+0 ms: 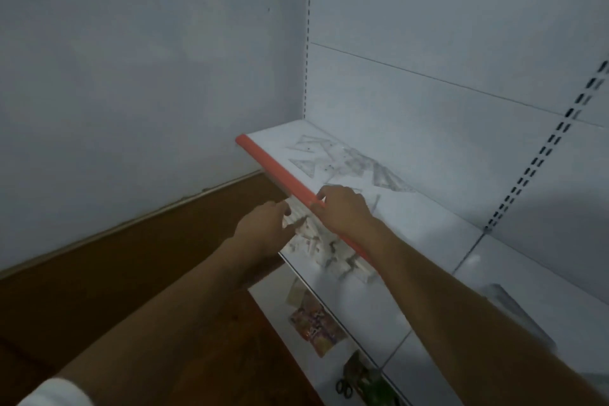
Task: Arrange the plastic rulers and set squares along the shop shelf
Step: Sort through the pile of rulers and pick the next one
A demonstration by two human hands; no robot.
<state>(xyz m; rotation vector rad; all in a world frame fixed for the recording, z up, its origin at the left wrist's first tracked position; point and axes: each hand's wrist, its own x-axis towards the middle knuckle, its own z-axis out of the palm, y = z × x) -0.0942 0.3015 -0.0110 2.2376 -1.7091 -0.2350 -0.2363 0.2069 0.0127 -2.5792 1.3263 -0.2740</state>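
Several clear set squares (342, 158) lie scattered on the top of the white shelf (428, 217), behind its red front strip (273, 165). A pile of clear plastic rulers (333, 255) lies on the lower shelf just under the strip. My left hand (263, 224) reaches in below the strip and pinches some clear plastic pieces (296, 216). My right hand (344, 211) lies over the strip, thumb and forefinger curled at its edge. Blur hides whether the right hand holds anything.
The shelf backs onto white panels with slotted uprights (540, 155); a bare wall stands to the left. Coloured packets (316, 330) and scissors (344, 387) lie on lower shelves. A clear packet (514, 306) sits at the shelf's near right. Brown floor (131, 273) lies below.
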